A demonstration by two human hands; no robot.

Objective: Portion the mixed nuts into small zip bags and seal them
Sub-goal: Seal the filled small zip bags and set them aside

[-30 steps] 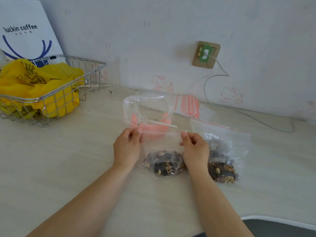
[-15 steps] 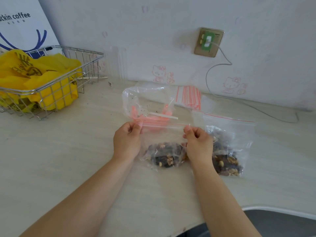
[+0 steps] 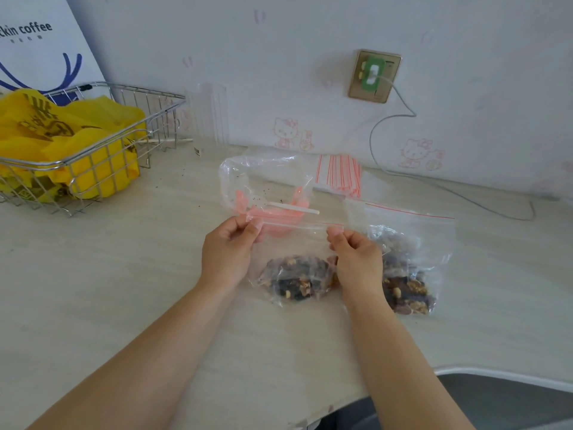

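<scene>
Small zip bag point(image 3: 294, 252), held at the top edge over a pale table point(image 3: 93, 290).
Left hand point(image 3: 226, 256) pinches the strip's left end, right hand point(image 3: 356, 262) its right end; the bag hangs between them, base on the table. Clear plastic, red-lined strip, mixed nuts point(image 3: 294, 279) heaped at bottom. Second filled bag point(image 3: 409, 259) just right.

Bare forearms, no sleeves, short fingernails

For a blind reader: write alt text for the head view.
Left hand and right hand pinch the top corners of a small zip bag of mixed nuts on a pale table. A second filled bag lies right; a wire basket sits far left.
</scene>
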